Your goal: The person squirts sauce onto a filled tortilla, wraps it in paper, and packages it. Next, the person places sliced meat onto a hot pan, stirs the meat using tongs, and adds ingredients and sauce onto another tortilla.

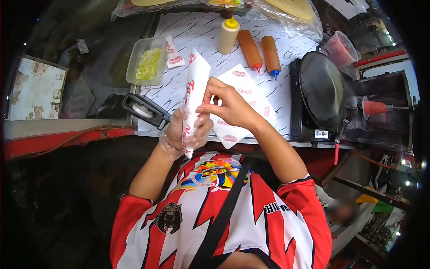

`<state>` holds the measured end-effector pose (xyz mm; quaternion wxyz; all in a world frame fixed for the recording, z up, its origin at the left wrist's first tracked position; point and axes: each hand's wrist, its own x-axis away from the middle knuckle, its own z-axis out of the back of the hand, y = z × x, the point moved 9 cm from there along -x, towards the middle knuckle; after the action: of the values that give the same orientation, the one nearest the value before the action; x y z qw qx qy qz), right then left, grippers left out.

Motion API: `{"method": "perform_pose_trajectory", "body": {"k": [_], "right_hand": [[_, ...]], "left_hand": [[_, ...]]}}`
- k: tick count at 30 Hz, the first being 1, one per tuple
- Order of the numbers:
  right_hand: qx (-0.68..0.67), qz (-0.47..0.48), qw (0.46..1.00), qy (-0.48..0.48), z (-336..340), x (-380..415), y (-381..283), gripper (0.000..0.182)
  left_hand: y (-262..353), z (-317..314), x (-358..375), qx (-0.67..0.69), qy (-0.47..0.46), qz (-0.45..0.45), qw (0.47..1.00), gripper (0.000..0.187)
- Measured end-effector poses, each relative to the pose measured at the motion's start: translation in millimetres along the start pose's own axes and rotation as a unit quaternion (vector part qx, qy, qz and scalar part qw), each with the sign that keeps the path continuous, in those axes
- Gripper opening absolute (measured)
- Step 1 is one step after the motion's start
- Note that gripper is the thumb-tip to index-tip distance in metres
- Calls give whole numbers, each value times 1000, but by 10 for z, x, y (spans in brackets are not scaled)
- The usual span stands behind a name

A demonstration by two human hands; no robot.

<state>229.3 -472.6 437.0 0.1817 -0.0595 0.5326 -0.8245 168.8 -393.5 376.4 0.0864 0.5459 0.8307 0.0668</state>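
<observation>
My left hand (184, 130), in a clear plastic glove, is closed around a long paper-wrapped kebab (195, 80) with red lettering, held upright near the counter's front edge. My bare right hand (228, 104) is at the wrapper's right side, its thumb and fingers pinched together against the paper. Whatever lies in that pinch is too small to make out. Beneath the right hand, printed white wrapping paper (239, 80) lies on the counter. Just left of my gloved hand is a black tape dispenser (145, 110) with a white roll.
A tub of shredded lettuce (148, 65) and a small wrapped packet (174, 53) are at the back left. Behind the paper are a yellow-capped sauce bottle (229, 36) and two orange-brown bottles (250, 50). On the right stands a griddle pan (322, 89) beside a meat spit (374, 107).
</observation>
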Motion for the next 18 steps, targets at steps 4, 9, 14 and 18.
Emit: {"method": "perform_pose_trajectory", "body": {"k": [4, 9, 14, 18], "right_hand": [[0, 64, 997, 42, 171, 216, 234, 32], [-198, -56, 970, 130, 431, 544, 664, 39], [10, -72, 978, 194, 791, 579, 331, 38], [141, 90, 965, 200, 789, 767, 548, 40]], "left_hand": [[-240, -198, -199, 62, -47, 30, 997, 65], [-3, 401, -420, -366, 294, -80, 880, 36], [394, 71, -821, -794, 219, -285, 490, 48], [385, -118, -781, -798, 134, -260, 527, 50]]}}
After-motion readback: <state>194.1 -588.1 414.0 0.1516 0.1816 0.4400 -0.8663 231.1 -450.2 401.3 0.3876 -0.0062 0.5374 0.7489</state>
